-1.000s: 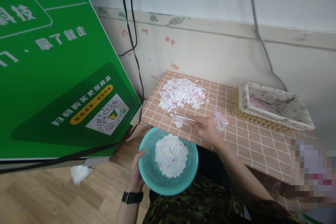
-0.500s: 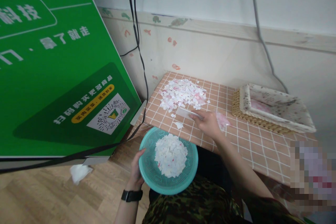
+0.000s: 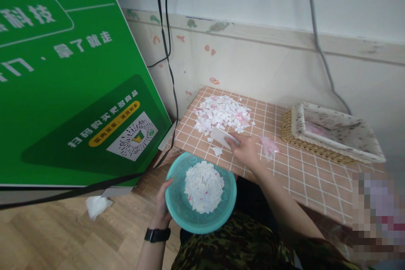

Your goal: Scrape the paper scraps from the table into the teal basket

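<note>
My left hand [image 3: 164, 202] grips the left rim of a teal plastic colander [image 3: 177, 206], held just below the table's front edge. Inside the colander lies a heap of small white paper scraps [image 3: 204, 187]. Over the tabletop, my right hand [image 3: 243, 147] is closed around a flat white card [image 3: 220, 137], which is tilted close to the cloth. Just beyond the card spreads a pile of white and pink paper scraps [image 3: 218, 112]. One loose white scrap [image 3: 217, 151] lies between the card and the edge. A crumpled pinkish clear wrapper [image 3: 268, 147] rests to the right of my right hand.
A cloth-lined wicker basket [image 3: 329, 152] stands on the right of the brown checked table [image 3: 303, 173]. At left is a large green panel [image 3: 79, 105], with black cables [image 3: 172, 88] hanging beside it. A white crumpled bag [image 3: 97, 206] lies on the floor.
The card in my right hand has turned, showing more of its flat face, and my right hand has shifted slightly toward me. My left hand still holds the colander in nearly the same place.
</note>
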Demonstrator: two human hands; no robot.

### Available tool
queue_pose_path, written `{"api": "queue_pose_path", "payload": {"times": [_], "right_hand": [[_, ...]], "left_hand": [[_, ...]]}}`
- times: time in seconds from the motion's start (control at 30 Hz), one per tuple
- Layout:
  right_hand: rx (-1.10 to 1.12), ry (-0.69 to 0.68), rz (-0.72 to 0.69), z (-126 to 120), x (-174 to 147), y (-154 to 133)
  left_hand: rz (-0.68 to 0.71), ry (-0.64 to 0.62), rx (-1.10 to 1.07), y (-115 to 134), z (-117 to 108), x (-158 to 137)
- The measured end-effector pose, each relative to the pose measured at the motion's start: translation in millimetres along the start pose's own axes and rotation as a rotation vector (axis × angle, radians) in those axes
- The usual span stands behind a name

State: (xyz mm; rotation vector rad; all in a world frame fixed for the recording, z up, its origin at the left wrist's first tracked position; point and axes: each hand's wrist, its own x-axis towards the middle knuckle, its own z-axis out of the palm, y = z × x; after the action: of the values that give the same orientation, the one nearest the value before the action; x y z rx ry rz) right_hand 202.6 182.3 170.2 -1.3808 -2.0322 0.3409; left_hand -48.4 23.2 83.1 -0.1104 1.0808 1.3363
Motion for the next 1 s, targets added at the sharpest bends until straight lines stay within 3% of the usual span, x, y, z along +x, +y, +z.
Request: {"api": "queue_pose_path", "payload": {"times": [0.13, 0.33, 0.5, 0.73, 1.0], "right_hand": [[-0.050, 0.032, 0.022, 6, 5, -2], [0.104, -0.057, -0.014, 9, 9, -5], [0.128, -0.002, -0.002, 11, 17, -4], [0.113, -0.160, -0.057, 6, 18, -7], [0.136, -0.183, -0.051, -2, 6, -2]], "left_hand": [[-0.015, -0.011, -0.008, 1, 2, -2], [-0.012, 0.013, -0.006, 2, 4, -4], [-0.013, -0.002, -0.024, 2, 2, -3], [-0.024, 0.019, -0.017, 2, 1, -2], [0.004, 0.038, -0.017, 2, 4, -3]]}}
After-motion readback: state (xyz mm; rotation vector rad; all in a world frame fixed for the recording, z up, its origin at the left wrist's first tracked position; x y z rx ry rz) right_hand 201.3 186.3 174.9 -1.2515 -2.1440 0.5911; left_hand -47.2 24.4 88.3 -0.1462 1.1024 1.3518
